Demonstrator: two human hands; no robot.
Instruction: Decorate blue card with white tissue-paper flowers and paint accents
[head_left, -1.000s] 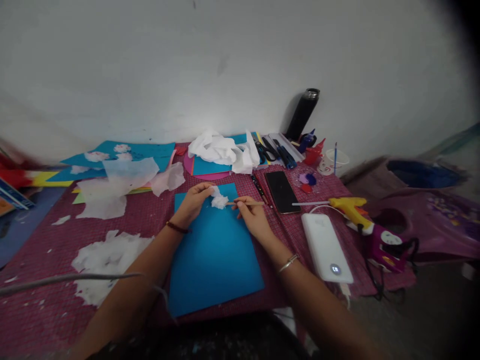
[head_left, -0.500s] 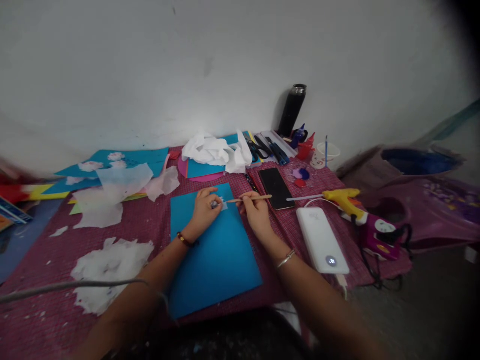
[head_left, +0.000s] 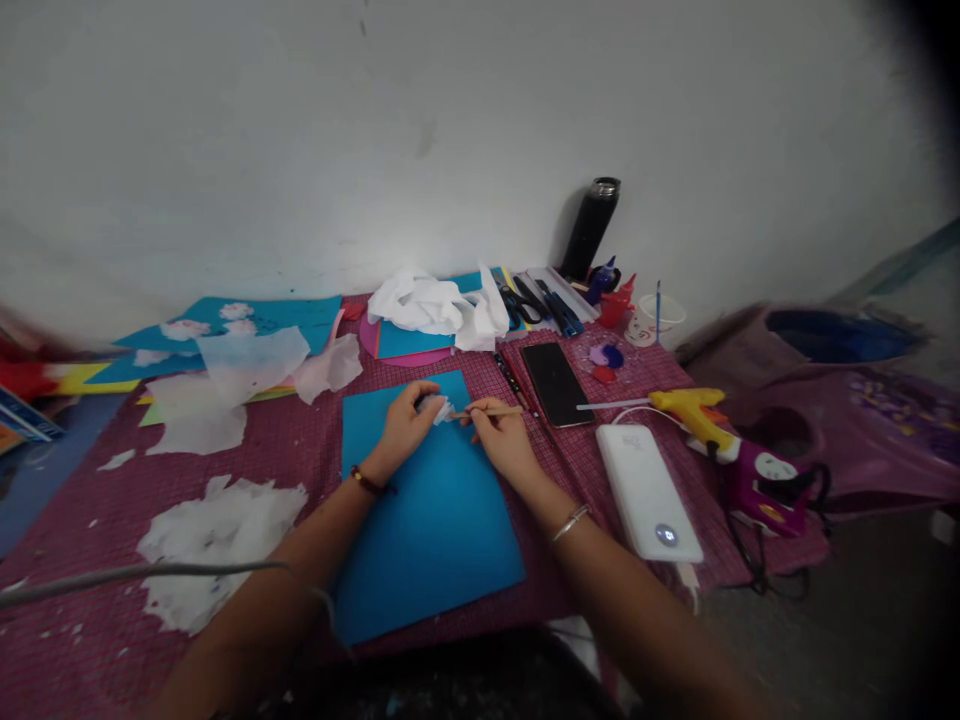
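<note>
A blue sheet [head_left: 431, 540] lies on the red patterned cloth in front of me. Over its upper part, my left hand [head_left: 409, 425] pinches a small crumpled white paper piece [head_left: 444, 410]. My right hand [head_left: 501, 438] is closed on a thin wooden stick [head_left: 499, 411], held nearly level at the sheet's upper right edge. The stick's left end meets the white piece. How the fingertips of my left hand grip the paper is partly hidden.
White crumpled paper [head_left: 435, 303], scissors [head_left: 516, 305] and a black bottle [head_left: 592, 228] stand or lie at the back. Rightward are a phone [head_left: 557, 384], a white power bank [head_left: 649, 495] and a yellow glue gun [head_left: 694, 415]. Torn paper [head_left: 217, 540] lies left.
The stick has moved left, its tip now at the white piece, and my right hand has shifted slightly left and down. More of the white piece shows beside my left fingers.
</note>
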